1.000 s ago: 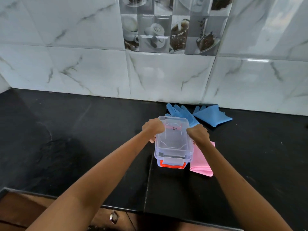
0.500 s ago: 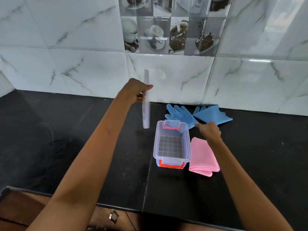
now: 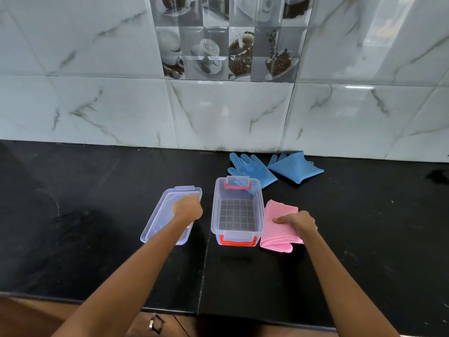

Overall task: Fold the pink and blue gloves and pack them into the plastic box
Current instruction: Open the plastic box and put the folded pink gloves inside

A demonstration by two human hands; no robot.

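Pink gloves point(image 3: 279, 224) pinned flat under right hand point(image 3: 300, 221), just right of open box point(image 3: 237, 211); long axes parallel. Left hand point(image 3: 187, 209) holds lid point(image 3: 170, 215).

Both forearms are seen bare up to the lower edge, no sleeve is worn, and the left hand point(image 3: 187, 209) and right hand point(image 3: 299, 221) are uncovered.

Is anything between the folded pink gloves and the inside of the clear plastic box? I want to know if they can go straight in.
Nothing visible does. The clear plastic box stands open and empty; its clear lid lies to its left under the left hand. The folded pink gloves lie right beside the box, under the right hand.
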